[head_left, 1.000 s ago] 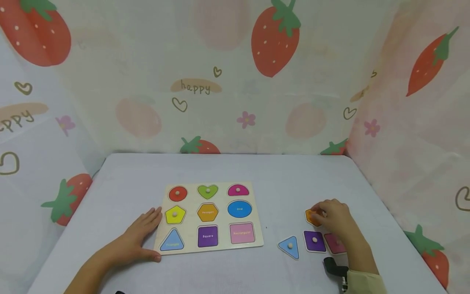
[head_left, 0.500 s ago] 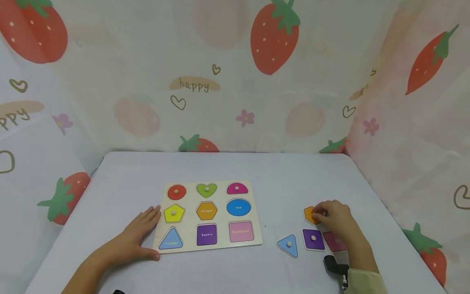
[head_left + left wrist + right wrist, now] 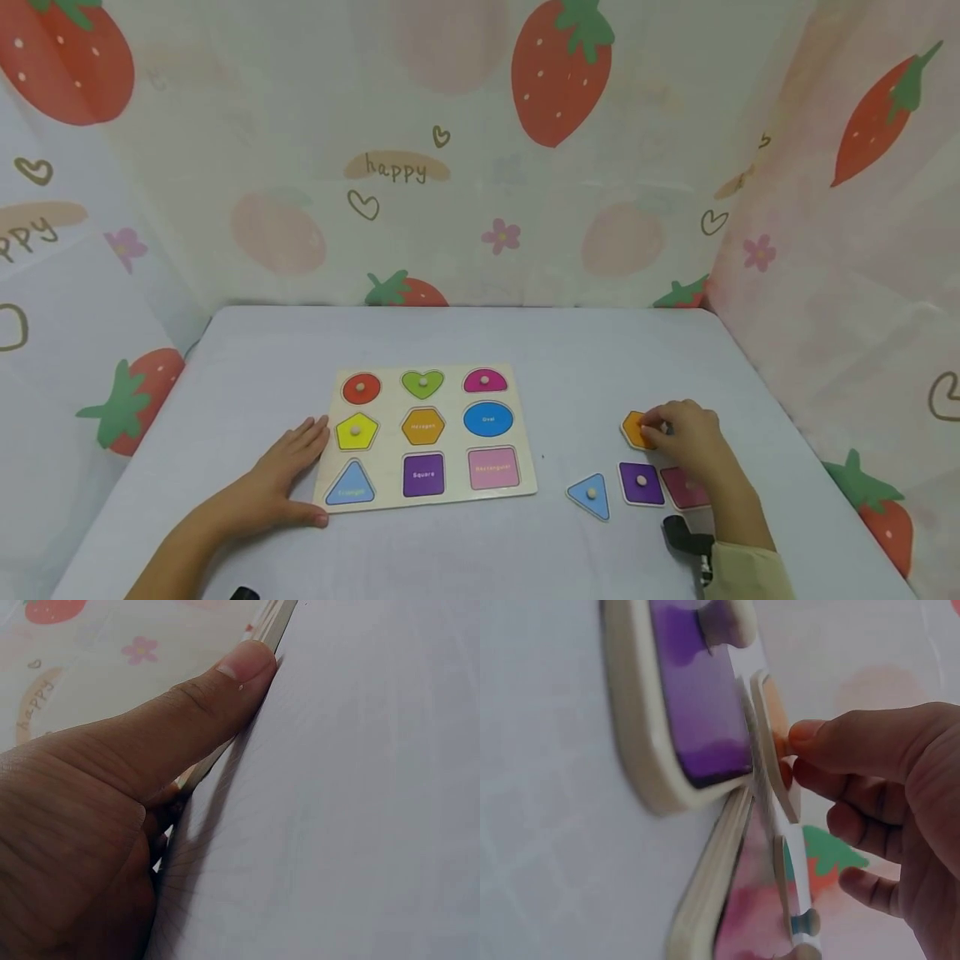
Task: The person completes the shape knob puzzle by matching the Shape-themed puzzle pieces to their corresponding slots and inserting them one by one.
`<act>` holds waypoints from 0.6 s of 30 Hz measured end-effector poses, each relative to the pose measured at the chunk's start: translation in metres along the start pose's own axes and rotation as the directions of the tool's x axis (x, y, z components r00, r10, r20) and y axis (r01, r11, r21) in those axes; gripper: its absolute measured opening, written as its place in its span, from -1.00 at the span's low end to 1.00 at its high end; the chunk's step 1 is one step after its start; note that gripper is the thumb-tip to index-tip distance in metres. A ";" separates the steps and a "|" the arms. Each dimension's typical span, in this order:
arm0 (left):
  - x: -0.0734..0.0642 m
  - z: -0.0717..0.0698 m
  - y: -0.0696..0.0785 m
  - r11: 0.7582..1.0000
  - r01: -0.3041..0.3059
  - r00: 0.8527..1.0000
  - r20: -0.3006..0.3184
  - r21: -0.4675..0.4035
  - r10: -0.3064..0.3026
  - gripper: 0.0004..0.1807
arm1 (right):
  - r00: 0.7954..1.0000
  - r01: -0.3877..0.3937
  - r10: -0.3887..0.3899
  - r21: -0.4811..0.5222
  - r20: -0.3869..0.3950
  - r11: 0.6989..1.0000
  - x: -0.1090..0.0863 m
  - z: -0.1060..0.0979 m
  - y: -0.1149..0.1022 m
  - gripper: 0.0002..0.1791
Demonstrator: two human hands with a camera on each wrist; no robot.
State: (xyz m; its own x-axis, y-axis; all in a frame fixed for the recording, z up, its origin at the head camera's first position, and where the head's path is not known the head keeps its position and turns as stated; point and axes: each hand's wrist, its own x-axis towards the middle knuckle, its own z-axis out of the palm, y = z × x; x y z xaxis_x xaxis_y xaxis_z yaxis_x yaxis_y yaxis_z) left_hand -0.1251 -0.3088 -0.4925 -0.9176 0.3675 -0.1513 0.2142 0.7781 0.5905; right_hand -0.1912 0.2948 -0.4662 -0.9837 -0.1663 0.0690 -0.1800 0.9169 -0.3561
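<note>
My right hand (image 3: 686, 433) pinches the knob of an orange hexagon puzzle piece (image 3: 632, 430) between thumb and index finger; in the right wrist view the remaining fingers curve loosely below. Close by lie a purple square piece (image 3: 641, 484), a pink rectangle piece (image 3: 682, 488) partly under the wrist, and a blue triangle piece (image 3: 589, 495). My left hand (image 3: 273, 475) rests flat at the left edge of the wooden shape board (image 3: 457, 493), its fingers straight and its thumb (image 3: 244, 664) against the near edge. Knobbed red circle, green heart, magenta half-circle and yellow pentagon pieces sit in the board.
Behind the right hand, a teal-blue knobbed piece (image 3: 790, 874) shows in the right wrist view. A black device (image 3: 686, 536) sits by the right wrist. White cloth covers the table (image 3: 450, 558), and strawberry-print curtains (image 3: 480, 192) stand around its back and sides.
The right fingertips have shifted slightly right at the hexagon's knob, so more of its orange face shows. The left hand and the board stay in place.
</note>
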 end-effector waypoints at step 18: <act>0.000 0.000 0.000 1.000 0.010 1.000 -0.010 0.015 -0.010 0.43 | 0.985 0.159 -0.154 0.060 -0.081 0.985 0.028 0.000 -0.085 -0.90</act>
State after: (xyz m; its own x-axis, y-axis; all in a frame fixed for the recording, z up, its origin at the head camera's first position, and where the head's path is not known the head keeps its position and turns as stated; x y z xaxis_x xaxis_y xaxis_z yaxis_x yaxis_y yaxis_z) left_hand -0.1251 -0.3082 -0.4926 -0.9231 0.3544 -0.1493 0.2098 0.7896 0.5766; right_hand -0.2030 0.2123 -0.4336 -0.9406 -0.2756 0.1985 -0.3342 0.8552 -0.3962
